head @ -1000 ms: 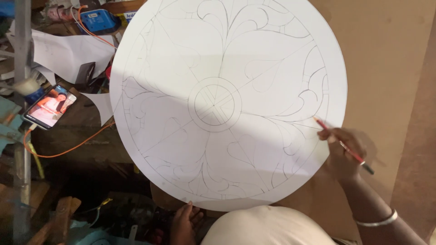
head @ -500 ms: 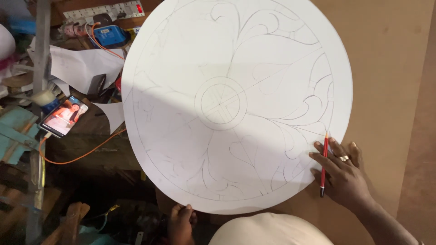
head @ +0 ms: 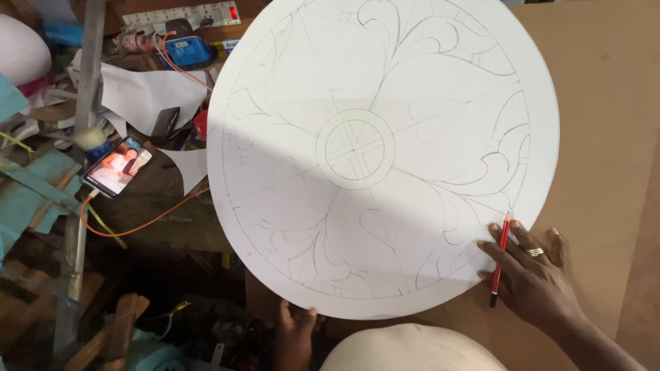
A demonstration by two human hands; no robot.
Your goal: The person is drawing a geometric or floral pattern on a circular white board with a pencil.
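From the head camera, a big round white board [head: 382, 154] with a pencil-drawn leaf and swirl pattern lies on a brown sheet of board [head: 605, 137], and its left part hangs out past the brown sheet over a messy workbench [head: 148, 206]. The right hand [head: 533, 275] lies flat at the lower right rim of the round board, fingers spread and resting partly on the white board and partly on the brown sheet. A red pencil [head: 500, 257] lies under those fingers, pressed down more than gripped, with its tip pointing up toward the drawn lines. The left hand [head: 295, 336] is at the bottom rim of the round board, fingers curled up onto the edge; how tightly it holds cannot be told. Because the round board sticks out over the bench, it looks like it could tip or slide if the left hand lets go. The pencil is only pinned down, so it could roll away or leave a stray mark on the pattern if the right hand shifts. The flat hand may also smudge the soft pencil lines near the rim. On the bench, a lit phone [head: 117, 167] with an orange cable [head: 137, 223] lies close to the board's left edge, and a swing of the board could knock it.
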